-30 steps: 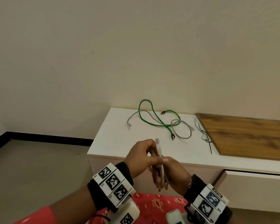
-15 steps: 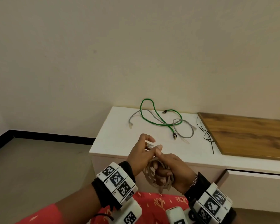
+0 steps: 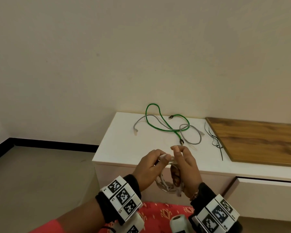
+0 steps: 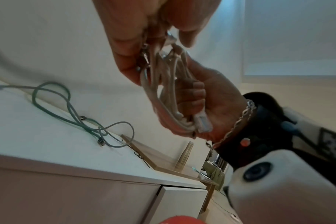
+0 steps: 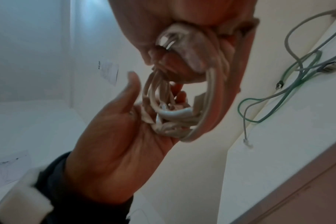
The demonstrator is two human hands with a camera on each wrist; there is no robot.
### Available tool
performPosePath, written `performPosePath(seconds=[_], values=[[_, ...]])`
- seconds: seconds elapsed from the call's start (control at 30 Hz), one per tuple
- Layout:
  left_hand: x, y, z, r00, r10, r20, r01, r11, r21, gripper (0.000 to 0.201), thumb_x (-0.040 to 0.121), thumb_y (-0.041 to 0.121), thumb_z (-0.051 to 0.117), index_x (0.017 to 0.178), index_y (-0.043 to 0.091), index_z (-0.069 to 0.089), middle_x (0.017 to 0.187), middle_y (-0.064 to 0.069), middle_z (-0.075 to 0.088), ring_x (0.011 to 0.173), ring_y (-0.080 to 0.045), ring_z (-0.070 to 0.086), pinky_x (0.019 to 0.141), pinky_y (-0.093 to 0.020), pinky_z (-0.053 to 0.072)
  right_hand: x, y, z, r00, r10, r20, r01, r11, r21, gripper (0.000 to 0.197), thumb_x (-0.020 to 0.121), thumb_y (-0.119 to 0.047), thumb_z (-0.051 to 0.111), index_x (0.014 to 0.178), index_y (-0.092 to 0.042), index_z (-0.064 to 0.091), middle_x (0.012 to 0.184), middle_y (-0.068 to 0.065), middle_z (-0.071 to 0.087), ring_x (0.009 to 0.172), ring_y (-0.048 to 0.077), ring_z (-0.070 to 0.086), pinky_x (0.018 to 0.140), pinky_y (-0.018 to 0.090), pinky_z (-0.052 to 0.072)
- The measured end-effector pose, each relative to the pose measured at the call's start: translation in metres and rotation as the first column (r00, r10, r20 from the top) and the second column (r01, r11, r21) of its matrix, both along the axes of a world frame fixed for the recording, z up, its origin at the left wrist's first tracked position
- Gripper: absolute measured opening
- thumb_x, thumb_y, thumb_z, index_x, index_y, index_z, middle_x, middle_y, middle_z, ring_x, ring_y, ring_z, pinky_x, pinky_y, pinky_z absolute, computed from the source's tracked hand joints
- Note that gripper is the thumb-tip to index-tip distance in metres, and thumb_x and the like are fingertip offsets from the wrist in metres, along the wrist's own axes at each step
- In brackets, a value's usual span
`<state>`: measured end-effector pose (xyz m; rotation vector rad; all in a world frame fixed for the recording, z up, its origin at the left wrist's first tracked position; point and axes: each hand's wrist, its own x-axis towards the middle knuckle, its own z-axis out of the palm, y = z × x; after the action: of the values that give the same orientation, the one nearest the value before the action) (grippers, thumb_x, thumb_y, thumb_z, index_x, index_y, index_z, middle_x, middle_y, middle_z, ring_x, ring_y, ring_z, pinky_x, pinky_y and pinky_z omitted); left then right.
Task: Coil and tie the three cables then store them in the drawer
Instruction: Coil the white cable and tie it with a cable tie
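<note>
- Both hands meet in front of the white cabinet, just off its front edge, around a coiled beige cable.
- The left hand pinches the coil's top — fingers curled round the strands.
- The right hand grips the coil too, its lower fingers wrapped through the loops.
- On the cabinet top, toward the wall, lie a green cable and a grey cable, loose and crossing.
- A drawer sits below the cabinet's right part.

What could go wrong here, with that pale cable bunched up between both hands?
The beige cable is only looped, with no tie visible on it; if the left hand or right hand loosens, the coil could spring apart. The green cable and grey cable cross on the white cabinet top, so lifting one may drag the other.
</note>
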<state>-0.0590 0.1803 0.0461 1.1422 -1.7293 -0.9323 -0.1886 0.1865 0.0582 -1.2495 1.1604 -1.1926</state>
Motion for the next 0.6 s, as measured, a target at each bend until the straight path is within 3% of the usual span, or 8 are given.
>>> performPosePath(seconds=[0.1, 0.17, 0.2, 0.27, 0.33, 0.4, 0.5, 0.6], values=[[0.002, 0.001, 0.005, 0.992, -0.073, 0.102, 0.071, 0.997, 0.023, 0.033, 0.077, 0.048, 0.058, 0.096, 0.021, 0.055, 0.084, 0.007, 0.058, 0.077, -0.009, 0.056, 0.074, -0.028, 0.047, -0.005, -0.006, -0.001, 0.998, -0.021, -0.063, 0.019, 0.999, -0.036, 0.023, 0.094, -0.034, 0.04, 0.101, -0.013, 0.049, 0.061, 0.013, 0.05, 0.056, 0.024, 0.047, 0.052, 0.032, 0.04], [0.005, 0.003, 0.009, 0.976, -0.098, 0.195, 0.104, 0.994, -0.024, 0.034, 0.086, 0.036, 0.056, 0.114, 0.017, 0.049, 0.097, 0.001, 0.063, 0.087, -0.013, 0.061, 0.08, -0.029, 0.049, -0.005, -0.008, 0.001, 0.995, 0.003, -0.101, -0.008, 0.999, -0.049, 0.024, 0.094, -0.033, 0.038, 0.101, -0.012, 0.048, 0.059, 0.008, 0.05, 0.054, 0.022, 0.046, 0.05, 0.031, 0.039], [0.005, 0.003, 0.011, 0.963, -0.107, 0.248, 0.127, 0.99, -0.067, 0.038, 0.088, 0.04, 0.051, 0.117, 0.016, 0.047, 0.101, -0.001, 0.064, 0.089, -0.015, 0.061, 0.08, -0.029, 0.049, -0.005, -0.01, 0.002, 0.993, 0.023, -0.112, -0.029, 0.998, -0.051, 0.025, 0.095, -0.032, 0.037, 0.103, -0.011, 0.047, 0.058, 0.006, 0.049, 0.052, 0.019, 0.045, 0.048, 0.029, 0.038], [0.008, 0.001, 0.017, 0.933, -0.128, 0.337, 0.174, 0.978, -0.111, 0.055, 0.081, 0.057, 0.038, 0.11, 0.013, 0.05, 0.097, -0.006, 0.063, 0.085, -0.019, 0.059, 0.075, -0.034, 0.049, -0.006, -0.014, 0.004, 0.988, 0.081, -0.128, -0.087, 0.995, -0.04, 0.024, 0.096, -0.031, 0.037, 0.105, -0.01, 0.045, 0.051, 0.0, 0.045, 0.041, 0.011, 0.04, 0.041, 0.022, 0.033], [0.011, -0.005, 0.022, 0.897, -0.147, 0.417, 0.206, 0.973, -0.1, 0.066, 0.075, 0.063, 0.027, 0.104, 0.008, 0.051, 0.094, -0.009, 0.062, 0.08, -0.022, 0.058, 0.072, -0.037, 0.047, -0.006, -0.016, 0.005, 0.981, 0.135, -0.141, -0.14, 0.99, -0.028, 0.022, 0.096, -0.03, 0.036, 0.105, -0.011, 0.044, 0.041, -0.007, 0.041, 0.033, 0.006, 0.033, 0.035, 0.018, 0.028], [0.01, -0.009, 0.024, 0.85, -0.154, 0.503, 0.228, 0.97, -0.089, 0.058, 0.082, 0.058, 0.029, 0.107, 0.008, 0.048, 0.096, -0.01, 0.063, 0.079, -0.021, 0.057, 0.071, -0.035, 0.046, -0.005, -0.019, 0.006, 0.976, 0.144, -0.164, -0.151, 0.988, -0.029, 0.021, 0.097, -0.03, 0.035, 0.104, -0.013, 0.043, 0.038, -0.007, 0.04, 0.032, 0.005, 0.032, 0.033, 0.016, 0.026], [0.003, -0.011, 0.024, 0.781, -0.08, 0.619, 0.197, 0.973, -0.123, 0.03, 0.096, 0.034, 0.035, 0.108, 0.007, 0.043, 0.101, -0.011, 0.061, 0.075, -0.017, 0.048, 0.069, -0.027, 0.036, -0.005, -0.026, 0.004, 0.972, 0.131, -0.195, -0.139, 0.99, -0.028, 0.021, 0.096, -0.033, 0.035, 0.102, -0.015, 0.042, 0.044, -0.005, 0.037, 0.032, 0.006, 0.031, 0.033, 0.017, 0.026], [-0.005, -0.018, 0.023, 0.699, -0.045, 0.714, 0.173, 0.979, -0.107, 0.03, 0.097, 0.032, 0.033, 0.109, 0.006, 0.043, 0.106, -0.013, 0.059, 0.085, -0.024, 0.054, 0.071, -0.029, 0.035, -0.008, -0.038, -0.003, 0.971, 0.115, -0.209, -0.12, 0.993, -0.013, 0.02, 0.095, -0.034, 0.036, 0.099, -0.015, 0.043, 0.043, -0.007, 0.038, 0.032, 0.006, 0.033, 0.036, 0.021, 0.029]])
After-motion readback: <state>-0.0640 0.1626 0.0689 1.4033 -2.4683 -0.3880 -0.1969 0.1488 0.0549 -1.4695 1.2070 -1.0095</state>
